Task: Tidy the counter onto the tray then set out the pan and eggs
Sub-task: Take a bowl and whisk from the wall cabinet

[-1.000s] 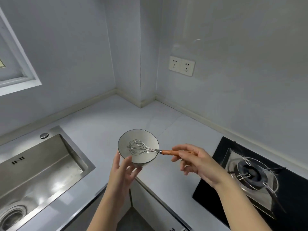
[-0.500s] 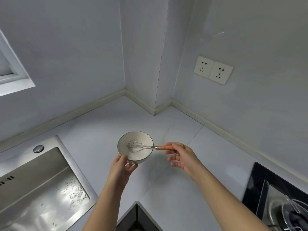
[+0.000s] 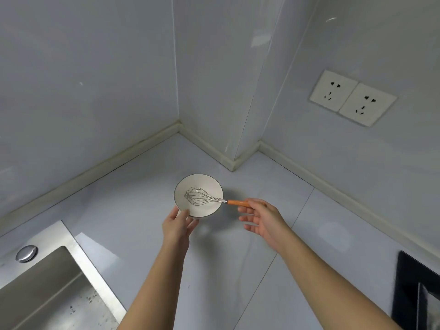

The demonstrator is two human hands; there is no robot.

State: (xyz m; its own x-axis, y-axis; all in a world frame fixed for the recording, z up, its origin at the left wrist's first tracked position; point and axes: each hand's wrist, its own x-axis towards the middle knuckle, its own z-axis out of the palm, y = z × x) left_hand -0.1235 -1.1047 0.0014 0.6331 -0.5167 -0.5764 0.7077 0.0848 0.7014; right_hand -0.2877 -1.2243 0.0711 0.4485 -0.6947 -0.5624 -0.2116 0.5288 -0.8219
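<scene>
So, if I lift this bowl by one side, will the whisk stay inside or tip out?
Probably it tips out: the whisk lies with its wire head in the bowl and its orange handle overhanging the rim. The bowl looks ceramic and glossy, so likely slippery and breakable. Lift it level.

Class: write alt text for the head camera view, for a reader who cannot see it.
A person's left hand grips the near rim of a white bowl holding a wire whisk, while the right hand meets the end of its orange handle. Around them: a pale counter, a steel sink at lower left, two wall sockets at upper right.
</scene>
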